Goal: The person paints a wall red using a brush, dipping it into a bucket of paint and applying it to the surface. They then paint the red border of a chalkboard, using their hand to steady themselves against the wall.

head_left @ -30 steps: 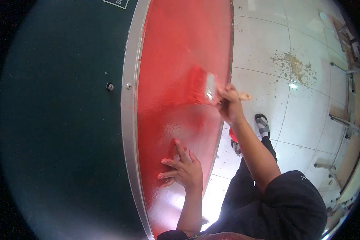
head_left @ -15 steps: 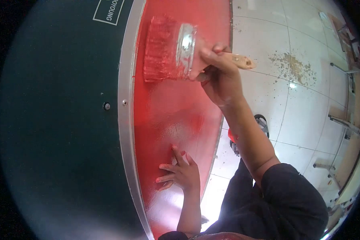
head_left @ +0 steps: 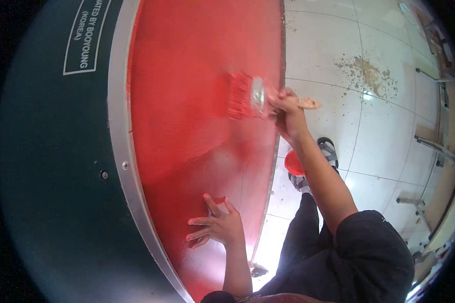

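A wide paintbrush (head_left: pixel 258 96) with red bristles, a metal band and a wooden handle is held in my right hand (head_left: pixel 290 117), which is closed around it. The bristles lie over the red-painted panel (head_left: pixel 182 76), near its right edge. Below it, my left hand (head_left: pixel 220 223) rests at the panel's lower part, fingers spread and tips stained red, holding nothing.
A dark green board (head_left: pixel 50 166) with white lettering and a metal strip (head_left: pixel 120 101) borders the panel on the left. A small red paint container (head_left: pixel 293 163) is by my feet on the tiled floor (head_left: pixel 384 136). Metal-legged furniture (head_left: pixel 437 149) stands at far right.
The brush in my right hand has moved away from the metal strip toward the panel's right edge and slightly down. The view has shifted, showing more lettering and the red container.
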{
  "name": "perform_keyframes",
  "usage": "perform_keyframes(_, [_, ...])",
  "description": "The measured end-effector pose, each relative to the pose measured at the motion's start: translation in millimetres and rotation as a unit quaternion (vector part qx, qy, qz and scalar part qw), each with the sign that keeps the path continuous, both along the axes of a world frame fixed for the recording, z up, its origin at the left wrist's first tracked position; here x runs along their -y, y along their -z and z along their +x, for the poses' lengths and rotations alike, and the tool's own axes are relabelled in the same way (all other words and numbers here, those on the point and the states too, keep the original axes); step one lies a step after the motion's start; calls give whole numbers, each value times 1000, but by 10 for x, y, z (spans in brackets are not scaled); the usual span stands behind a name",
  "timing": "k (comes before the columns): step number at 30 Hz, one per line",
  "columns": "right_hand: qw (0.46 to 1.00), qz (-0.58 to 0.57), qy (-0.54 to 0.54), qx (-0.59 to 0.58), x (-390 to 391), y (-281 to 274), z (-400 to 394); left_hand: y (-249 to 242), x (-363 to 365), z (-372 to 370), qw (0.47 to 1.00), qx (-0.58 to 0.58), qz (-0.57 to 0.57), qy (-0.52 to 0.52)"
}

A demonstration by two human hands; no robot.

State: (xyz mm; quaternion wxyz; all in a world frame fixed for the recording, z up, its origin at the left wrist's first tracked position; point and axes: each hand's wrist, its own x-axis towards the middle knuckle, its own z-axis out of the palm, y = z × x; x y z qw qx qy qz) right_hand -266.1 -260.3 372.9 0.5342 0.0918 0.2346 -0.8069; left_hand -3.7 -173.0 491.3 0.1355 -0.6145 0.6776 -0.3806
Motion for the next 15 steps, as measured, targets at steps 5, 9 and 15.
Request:
perform_keyframes(5, [992, -124, 35, 3, 385, -959, -237, -14, 4, -16, 1000, -5, 1, -11])
perform_keyframes(9, [998, -59, 4, -1, 473, -357, -153, -10, 0, -15, 1000, 4, 1, -10])
perform_keyframes(15, [985, 156, -50, -58, 36, 1227, -80, -3, 0, -37, 1000, 6, -1, -7])
